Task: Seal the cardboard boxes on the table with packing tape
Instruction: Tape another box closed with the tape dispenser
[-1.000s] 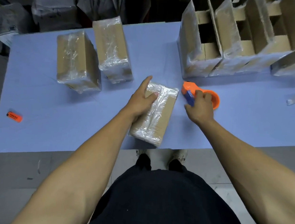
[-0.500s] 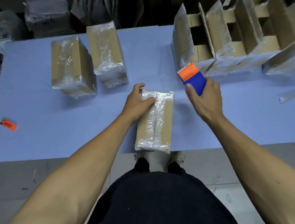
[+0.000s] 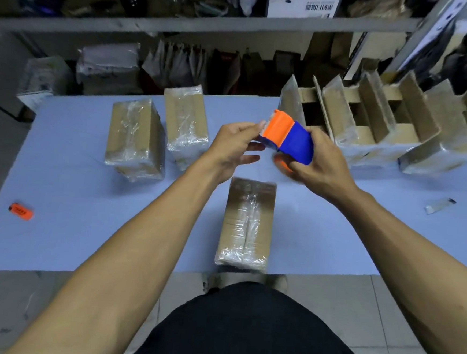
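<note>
- The right hand (image 3: 321,162) is wrapped around the blue body of the tape dispenser (image 3: 288,138), holding it in the air above the table (image 3: 64,219), past the far end of the nearest box.
- The left hand (image 3: 233,149) pinches the dispenser's orange front end with thumb and forefinger; its other fingers are spread loosely below.
- The nearest cardboard box (image 3: 247,222) lies lengthwise in front of the person, covered in glossy tape, with its near end just at the table's front edge. Neither hand touches it.
- 2 more taped boxes (image 3: 134,138) stand side by side at the far left, close together but well apart from the near box.
- A row of open boxes (image 3: 376,123) with flaps up runs along the far right edge of the table.
- Bare table surface lies on both sides of the near box: to the left as far as a small orange object (image 3: 20,211) near the left edge, and to the right as far as a small clear strip (image 3: 439,205).
- Behind the table, shelving (image 3: 210,25) holds blurred bags and packages.
</note>
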{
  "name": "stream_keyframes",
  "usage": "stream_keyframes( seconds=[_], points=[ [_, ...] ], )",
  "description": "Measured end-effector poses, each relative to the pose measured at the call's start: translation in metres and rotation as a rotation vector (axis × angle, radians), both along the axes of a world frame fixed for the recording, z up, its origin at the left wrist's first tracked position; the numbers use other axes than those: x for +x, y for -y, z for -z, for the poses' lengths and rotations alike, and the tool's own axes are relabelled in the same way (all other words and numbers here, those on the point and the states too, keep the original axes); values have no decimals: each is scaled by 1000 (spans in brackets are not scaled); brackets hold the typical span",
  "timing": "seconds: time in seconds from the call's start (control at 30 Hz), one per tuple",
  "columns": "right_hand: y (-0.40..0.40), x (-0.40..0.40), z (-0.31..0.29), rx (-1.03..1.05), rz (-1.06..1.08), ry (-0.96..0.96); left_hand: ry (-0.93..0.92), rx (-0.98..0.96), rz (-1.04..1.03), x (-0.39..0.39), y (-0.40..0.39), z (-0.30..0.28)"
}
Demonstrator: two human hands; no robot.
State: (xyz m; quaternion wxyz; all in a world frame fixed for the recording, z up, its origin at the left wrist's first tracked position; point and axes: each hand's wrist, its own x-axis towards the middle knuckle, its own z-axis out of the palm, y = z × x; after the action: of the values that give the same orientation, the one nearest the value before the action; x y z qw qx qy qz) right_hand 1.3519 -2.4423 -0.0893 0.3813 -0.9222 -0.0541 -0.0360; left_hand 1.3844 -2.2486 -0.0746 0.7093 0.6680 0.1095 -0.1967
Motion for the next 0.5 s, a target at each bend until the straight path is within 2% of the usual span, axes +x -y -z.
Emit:
stream_keyframes(
  seconds=[0.27,0.5],
  points=[
    [-1,-2,0,-20,-103,19,148,163,-14,-3,-9,10],
    [3,-2,5,-366,-158,72,104,248,-62,-10,-9,28]
  ],
)
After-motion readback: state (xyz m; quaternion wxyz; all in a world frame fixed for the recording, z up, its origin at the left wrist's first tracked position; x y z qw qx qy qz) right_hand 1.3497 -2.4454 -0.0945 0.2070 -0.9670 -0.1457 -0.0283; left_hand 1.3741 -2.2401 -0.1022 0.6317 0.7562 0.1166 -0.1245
